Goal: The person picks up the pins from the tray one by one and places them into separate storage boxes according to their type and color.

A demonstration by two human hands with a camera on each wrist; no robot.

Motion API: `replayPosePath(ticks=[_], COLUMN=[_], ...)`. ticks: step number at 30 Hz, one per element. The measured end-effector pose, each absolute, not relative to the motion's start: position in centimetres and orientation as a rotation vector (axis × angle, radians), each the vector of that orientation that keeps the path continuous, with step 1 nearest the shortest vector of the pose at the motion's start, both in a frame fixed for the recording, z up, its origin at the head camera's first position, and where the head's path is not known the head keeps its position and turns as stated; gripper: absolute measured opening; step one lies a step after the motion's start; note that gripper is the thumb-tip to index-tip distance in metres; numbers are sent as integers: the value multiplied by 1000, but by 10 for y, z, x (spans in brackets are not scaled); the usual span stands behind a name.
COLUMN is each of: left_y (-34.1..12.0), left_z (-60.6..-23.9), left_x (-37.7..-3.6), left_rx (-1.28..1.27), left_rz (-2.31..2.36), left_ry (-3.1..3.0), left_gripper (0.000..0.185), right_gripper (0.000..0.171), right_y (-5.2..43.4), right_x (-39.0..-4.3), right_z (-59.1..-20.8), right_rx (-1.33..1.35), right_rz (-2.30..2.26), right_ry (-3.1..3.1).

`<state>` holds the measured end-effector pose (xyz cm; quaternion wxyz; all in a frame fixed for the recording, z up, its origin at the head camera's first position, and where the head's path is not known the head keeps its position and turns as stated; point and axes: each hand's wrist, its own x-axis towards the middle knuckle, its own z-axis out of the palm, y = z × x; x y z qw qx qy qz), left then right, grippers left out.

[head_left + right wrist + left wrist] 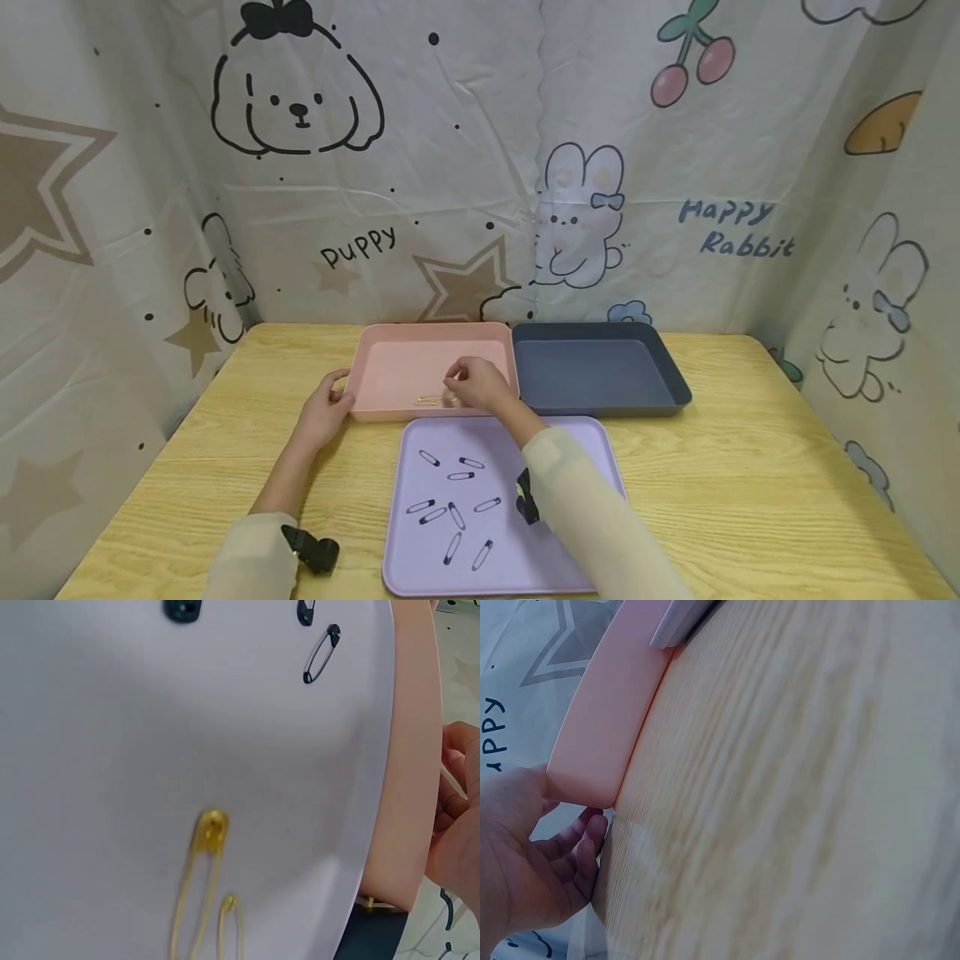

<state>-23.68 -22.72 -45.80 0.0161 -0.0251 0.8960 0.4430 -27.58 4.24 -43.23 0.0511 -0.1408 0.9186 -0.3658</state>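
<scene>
Your right hand point(477, 385) hangs mid-frame over the pink tray point(397, 367), fingers curled down; can't tell if it's pinching anything. A gold pin point(427, 401) lies in that tray just left of your fingertips. Your left hand point(327, 410) grips the tray's left corner. The purple tray point(570, 433) with black pins point(456, 515) sits below.

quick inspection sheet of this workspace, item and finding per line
surface: wooden table, pale grain
job's things: pink tray holding a gold safety pin; lilac tray with black and silver safety pins; gold pins in the right wrist view
clutter: dark tray, beside the pink one
grippers: left hand grips the pink tray's corner; right hand over the pink tray, grip unclear
cables: nothing seen
surroundings: cartoon-print cloth on three sides
</scene>
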Motion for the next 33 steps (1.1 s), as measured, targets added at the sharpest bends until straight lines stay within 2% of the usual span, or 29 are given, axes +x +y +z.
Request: replayPosePath(ticks=[33], left_y=[-226], left_z=[-459], left_x=[-238], left_rx=[-79], left_rz=[1362], left_ry=[2794], left_gripper=[52], right_gripper=[11], right_y=[77], right_x=[-264], right_z=[-419], right_rx=[-658], right_rz=[-1173], right_ry=[2819])
